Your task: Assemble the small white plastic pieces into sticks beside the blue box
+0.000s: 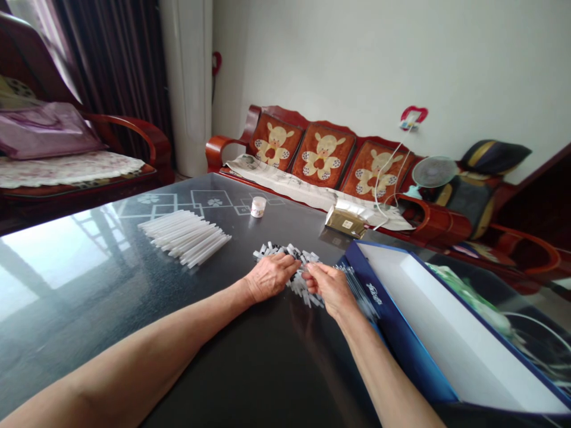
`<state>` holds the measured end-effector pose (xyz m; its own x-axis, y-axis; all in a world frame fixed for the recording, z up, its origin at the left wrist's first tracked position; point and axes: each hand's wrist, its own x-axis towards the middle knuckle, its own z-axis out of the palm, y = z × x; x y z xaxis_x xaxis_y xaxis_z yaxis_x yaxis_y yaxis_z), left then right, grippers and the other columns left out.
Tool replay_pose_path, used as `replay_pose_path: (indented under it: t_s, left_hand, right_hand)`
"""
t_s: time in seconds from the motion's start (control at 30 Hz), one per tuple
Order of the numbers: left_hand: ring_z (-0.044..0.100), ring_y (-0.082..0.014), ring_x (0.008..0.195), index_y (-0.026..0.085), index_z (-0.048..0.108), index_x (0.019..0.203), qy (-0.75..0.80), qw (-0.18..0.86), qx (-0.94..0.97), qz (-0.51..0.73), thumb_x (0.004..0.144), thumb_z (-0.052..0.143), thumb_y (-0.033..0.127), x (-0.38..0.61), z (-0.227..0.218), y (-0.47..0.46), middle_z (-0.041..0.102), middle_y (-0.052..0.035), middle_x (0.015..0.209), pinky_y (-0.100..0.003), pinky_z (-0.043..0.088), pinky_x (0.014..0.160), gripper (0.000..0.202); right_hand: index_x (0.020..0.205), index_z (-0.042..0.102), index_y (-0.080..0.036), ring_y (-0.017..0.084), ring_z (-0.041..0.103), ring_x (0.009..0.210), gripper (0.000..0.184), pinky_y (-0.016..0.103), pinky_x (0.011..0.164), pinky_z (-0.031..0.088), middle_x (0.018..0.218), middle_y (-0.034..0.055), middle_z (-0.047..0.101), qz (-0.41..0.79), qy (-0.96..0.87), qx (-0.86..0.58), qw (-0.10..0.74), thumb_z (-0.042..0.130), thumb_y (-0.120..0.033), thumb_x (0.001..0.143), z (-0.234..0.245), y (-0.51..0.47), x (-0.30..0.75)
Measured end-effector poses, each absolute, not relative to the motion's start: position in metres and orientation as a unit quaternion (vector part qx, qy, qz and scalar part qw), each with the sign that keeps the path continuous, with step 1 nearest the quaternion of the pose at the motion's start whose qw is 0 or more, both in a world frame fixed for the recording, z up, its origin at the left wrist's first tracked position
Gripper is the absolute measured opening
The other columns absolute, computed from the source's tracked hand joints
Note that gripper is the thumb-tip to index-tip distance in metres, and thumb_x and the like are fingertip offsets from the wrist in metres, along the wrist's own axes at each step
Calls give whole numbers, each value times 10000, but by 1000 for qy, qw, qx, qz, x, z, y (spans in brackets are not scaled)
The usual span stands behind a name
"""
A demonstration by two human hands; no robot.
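Observation:
A loose pile of small white and dark short tubular pieces lies on the dark glossy table. My left hand rests over the pile's left part, its fingers bent together and reaching into the pieces. My right hand is at the pile's right side with thumb and fingers pinched. What either hand holds, if anything, is too small or hidden to name. Left of the pile, a row of long slim white tubes lies side by side. Thin translucent sticks lie just past my right hand, along the blue box.
The blue box has a white inside and stands open at the right. A small round white container stands behind the pile. A tissue pack lies near the table's far edge. Green plastic packaging and a white cable are beyond the box.

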<state>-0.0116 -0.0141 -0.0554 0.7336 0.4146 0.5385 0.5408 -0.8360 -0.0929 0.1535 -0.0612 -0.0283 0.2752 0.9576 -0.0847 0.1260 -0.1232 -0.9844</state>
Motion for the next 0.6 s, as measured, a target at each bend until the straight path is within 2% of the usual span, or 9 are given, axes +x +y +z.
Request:
replay_pose_path:
  t_s: [0.07, 0.17, 0.27, 0.33, 0.43, 0.53, 0.6]
  left_hand:
    - [524, -174, 770, 144, 543, 1129, -258, 134, -918, -268, 926, 340, 156, -12, -54, -12, 567, -62, 853, -296, 438, 704, 287]
    - [523, -178, 761, 162, 560, 1123, -265, 152, -909, -283, 936, 344, 185, -14, -53, -9, 571, -60, 841, -314, 421, 732, 286]
    - [524, -184, 755, 163, 574, 1121, -265, 158, -905, -292, 940, 353, 208, -14, -55, -8, 581, -64, 838, -322, 416, 730, 290]
    - [527, -183, 749, 162, 587, 1105, -255, 157, -907, -297, 940, 355, 209, -13, -55, -9, 593, -65, 842, -321, 419, 725, 289]
    - [548, -211, 904, 186, 556, 1182, -248, 161, -896, -331, 927, 376, 203, -13, -53, -12, 607, -97, 1037, -358, 421, 819, 313]
    - [441, -283, 1179, 206, 462, 1307, -279, 164, -859, -397, 887, 421, 184, -13, -49, -14, 462, -132, 1337, -443, 367, 954, 423]
    - [396, -298, 1228, 193, 439, 1329, -299, 158, -839, -425, 858, 432, 155, -14, -48, -13, 408, -142, 1388, -464, 351, 982, 472]
  right_hand:
    - [835, 687, -144, 134, 591, 556, 262, 242, 512, 459, 685, 51, 689, 384, -481, -630, 475, 608, -375, 739, -26, -61, 155]
    - [825, 686, -182, 164, 627, 642, 223, 273, 607, 478, 710, 29, 695, 250, -605, -632, 415, 566, -363, 773, -22, -63, 158]
    - [886, 688, -218, 168, 636, 709, 177, 272, 681, 464, 780, 15, 707, 111, -704, -603, 358, 563, -286, 781, -19, -66, 158]
    - [893, 681, -226, 159, 631, 717, 175, 260, 687, 450, 808, 16, 708, 58, -743, -583, 323, 539, -228, 792, -18, -67, 155]
    - [839, 662, -206, 154, 621, 733, 165, 248, 687, 438, 812, 31, 688, 16, -766, -580, 276, 509, -170, 792, -10, -67, 155]
    - [798, 665, -192, 155, 610, 765, 152, 248, 715, 438, 842, 45, 658, -27, -753, -603, 264, 516, -176, 770, 11, -66, 177]
    - [782, 680, -198, 151, 603, 757, 149, 246, 719, 441, 835, 40, 644, -57, -720, -635, 275, 535, -221, 757, 29, -67, 210]
